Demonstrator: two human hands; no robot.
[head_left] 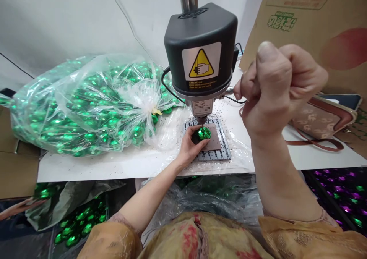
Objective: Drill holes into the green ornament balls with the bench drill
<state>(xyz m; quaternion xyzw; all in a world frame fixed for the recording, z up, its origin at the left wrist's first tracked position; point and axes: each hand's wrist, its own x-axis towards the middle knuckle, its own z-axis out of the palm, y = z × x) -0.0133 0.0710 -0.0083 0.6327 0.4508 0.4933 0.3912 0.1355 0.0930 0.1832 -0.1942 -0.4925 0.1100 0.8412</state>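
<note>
A shiny green faceted ball (pixel 204 133) rests on a brown pad (pixel 213 142) on the slotted metal base (pixel 226 152) of a small drill press (pixel 200 49). My left hand (pixel 190 144) grips the ball from the left, thumb in front and fingers behind. The drill's chuck (pixel 202 119) is right above the ball; whether the bit touches it I cannot tell. My right hand (pixel 275 83) is a raised fist to the right of the drill head, closed round the press's feed handle (pixel 228 92). Only a short metal piece of that handle shows; the fingers hide the rest.
A large clear bag (pixel 86 110) of green balls lies left on the white table (pixel 86 167). A patterned purse (pixel 318 115) and a cardboard box (pixel 304 33) stand right. Below are green balls (pixel 83 220) and purple ones (pixel 338 190). Another person's arm (pixel 20 208) shows lower left.
</note>
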